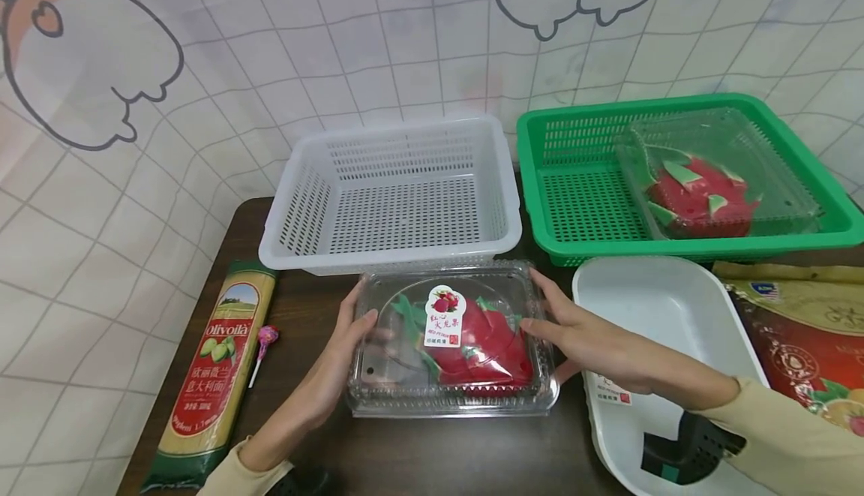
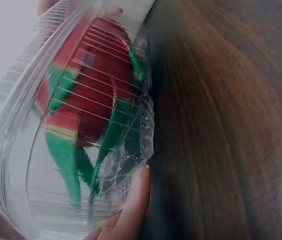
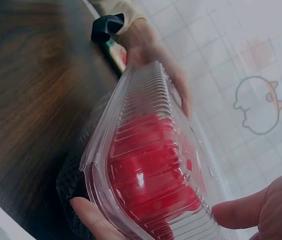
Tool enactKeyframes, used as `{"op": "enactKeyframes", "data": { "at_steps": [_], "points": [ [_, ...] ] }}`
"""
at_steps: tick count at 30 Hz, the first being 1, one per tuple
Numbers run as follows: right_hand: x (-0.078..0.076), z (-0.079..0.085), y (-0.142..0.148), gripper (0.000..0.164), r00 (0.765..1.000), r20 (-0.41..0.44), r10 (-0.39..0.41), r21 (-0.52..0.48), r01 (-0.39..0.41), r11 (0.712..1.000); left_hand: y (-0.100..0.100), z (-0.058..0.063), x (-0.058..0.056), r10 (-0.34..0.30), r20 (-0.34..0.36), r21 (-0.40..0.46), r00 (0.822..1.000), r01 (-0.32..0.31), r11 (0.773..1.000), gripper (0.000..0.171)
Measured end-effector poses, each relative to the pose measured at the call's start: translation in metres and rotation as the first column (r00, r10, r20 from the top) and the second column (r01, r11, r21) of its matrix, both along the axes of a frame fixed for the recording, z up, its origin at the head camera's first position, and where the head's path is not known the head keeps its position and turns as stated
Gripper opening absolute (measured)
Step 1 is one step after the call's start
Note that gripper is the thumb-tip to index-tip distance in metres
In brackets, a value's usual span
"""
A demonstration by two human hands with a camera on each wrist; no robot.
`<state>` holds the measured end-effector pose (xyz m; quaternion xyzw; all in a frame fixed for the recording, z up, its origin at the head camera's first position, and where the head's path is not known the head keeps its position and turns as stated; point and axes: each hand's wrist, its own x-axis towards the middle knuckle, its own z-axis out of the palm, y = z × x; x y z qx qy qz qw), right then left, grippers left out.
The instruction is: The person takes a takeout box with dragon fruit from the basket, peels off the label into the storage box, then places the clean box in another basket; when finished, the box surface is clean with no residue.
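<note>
A clear plastic clamshell box is held between both hands close over the dark table in the head view. Inside it sits a red dragon fruit with green scales, and a white label is on the lid. My left hand grips the box's left end, its thumb on the lid. At the opposite end my right hand has its thumb over the top and fingers around the side. The left wrist view shows a fingertip at the underside of the box. In the right wrist view, a thumb presses the box.
Behind the box stand a white basket and a green basket holding another boxed dragon fruit. Under my right forearm lies a white tray; a red and gold bag is beyond it. Spaghetti and a lollipop lie left.
</note>
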<state>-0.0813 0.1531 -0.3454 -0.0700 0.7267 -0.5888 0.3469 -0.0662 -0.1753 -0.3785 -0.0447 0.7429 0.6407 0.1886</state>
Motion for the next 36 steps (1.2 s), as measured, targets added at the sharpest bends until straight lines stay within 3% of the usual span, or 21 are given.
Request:
{"op": "enactKeyframes", "data": {
  "at_steps": [6, 12, 20, 21, 24, 27, 30, 36],
  "points": [
    [-0.004, 0.0, 0.0, 0.085, 1.0, 0.015, -0.02, 0.028, 0.019, 0.999, -0.004, 0.003, -0.006, -0.06, -0.007, -0.085, 0.998, 0.059, 0.995, 0.067],
    [-0.008, 0.0, 0.002, 0.085, 1.0, 0.013, -0.01, 0.027, 0.01, 1.0, -0.006, 0.005, -0.01, -0.107, -0.033, -0.211, 0.994, 0.098, 0.973, 0.064],
    [-0.014, 0.001, 0.005, 0.086, 1.0, -0.017, 0.011, 0.062, -0.01, 0.998, -0.009, 0.0, -0.013, -0.136, -0.064, -0.287, 0.989, 0.113, 0.951, 0.067],
    [-0.014, 0.001, 0.005, 0.086, 1.0, -0.016, 0.009, 0.065, -0.008, 0.998, -0.013, -0.007, -0.016, -0.154, -0.067, -0.298, 0.986, 0.128, 0.946, 0.066],
    [-0.016, 0.001, 0.005, 0.086, 1.0, -0.011, 0.007, 0.065, -0.006, 0.998, -0.017, -0.011, -0.02, -0.176, -0.07, -0.343, 0.982, 0.142, 0.929, 0.065],
    [-0.017, 0.0, 0.007, 0.085, 1.0, -0.006, 0.01, 0.061, -0.01, 0.998, -0.016, -0.008, -0.019, -0.168, -0.059, -0.349, 0.984, 0.137, 0.927, 0.065],
    [-0.017, 0.0, 0.008, 0.085, 1.0, 0.0, 0.01, 0.051, -0.01, 0.999, -0.009, 0.007, -0.014, -0.15, -0.059, -0.346, 0.987, 0.12, 0.93, 0.065],
    [-0.017, -0.001, 0.008, 0.085, 1.0, 0.013, 0.008, 0.042, -0.009, 0.999, -0.014, 0.011, -0.006, -0.138, -0.042, -0.311, 0.99, 0.118, 0.943, 0.069]
  ]
}}
